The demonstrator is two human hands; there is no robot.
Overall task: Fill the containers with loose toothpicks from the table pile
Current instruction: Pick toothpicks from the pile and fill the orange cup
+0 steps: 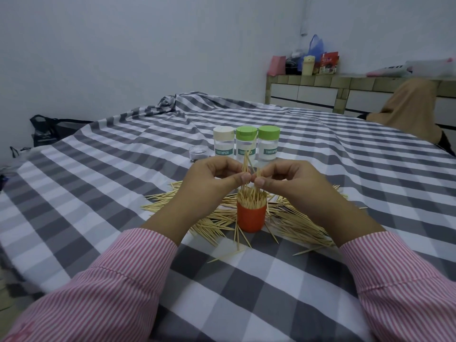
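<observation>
Grey-and-white checked cloth (320, 154) covers the whole table in front of you, bunched into a knot at its far corner. Along the wall behind it stands a tiled counter (320, 81) with bags and packets on top.

Your sleeves (118, 280) are pink-and-white striped, one coming in from each side. Spread on the cloth between your forearms lies the toothpick pile (296, 225), fanned out loosely on both sides of an orange container (251, 218). That container stands upright in the middle of the pile, packed with toothpicks standing on end and poking above its rim.

Just above it, your left hand (212, 178) and right hand (293, 178) meet fingertip to fingertip, each grip pinched on a small upright bunch of toothpicks (247, 166) whose lower ends reach down towards the orange container.

Beyond your hands, three clear jars labelled TOOTHPICK stand in a touching row: one with a cream lid (223, 133) on the left and two with green lids (269, 132) beside it. A small clear cup (197, 152) sits just left of them.
</observation>
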